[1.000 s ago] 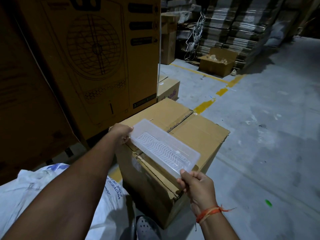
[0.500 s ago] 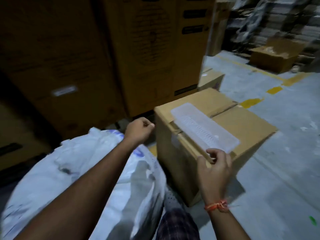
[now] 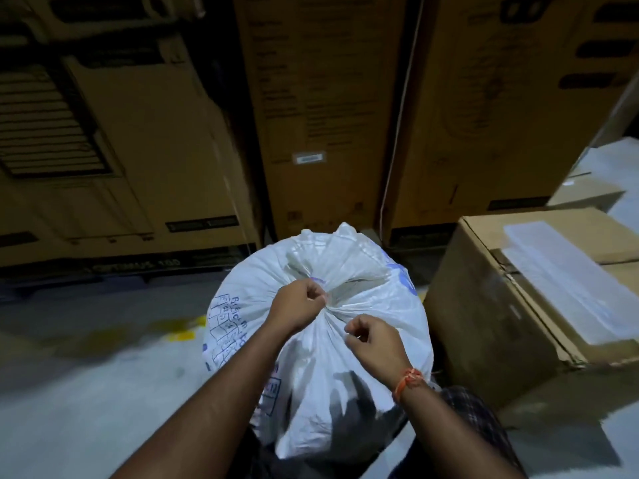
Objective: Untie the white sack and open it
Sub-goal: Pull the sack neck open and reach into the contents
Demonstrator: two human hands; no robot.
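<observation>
Head view: the white sack [image 3: 345, 326] is seen standing upright on the grey floor [image 3: 86, 392], its long axis vertical and its tied neck pointing up toward the camera, with the loose mouth fanned out away from the person. The sack is placed between the person's knees, just beside a cardboard box [image 3: 501, 305] on the right and near the tall cartons [image 3: 328, 115] behind. The left hand [image 3: 297, 304] is curled in a closed grip pinching the gathered fabric at the knot. The right hand [image 3: 377, 340] is curled just beside it over the neck; whether anything is pinched in it cannot be told. A clear plastic tray [image 3: 570, 281] is laid on top of the box. An orange thread [image 3: 408, 380] is worn on the right wrist.
</observation>
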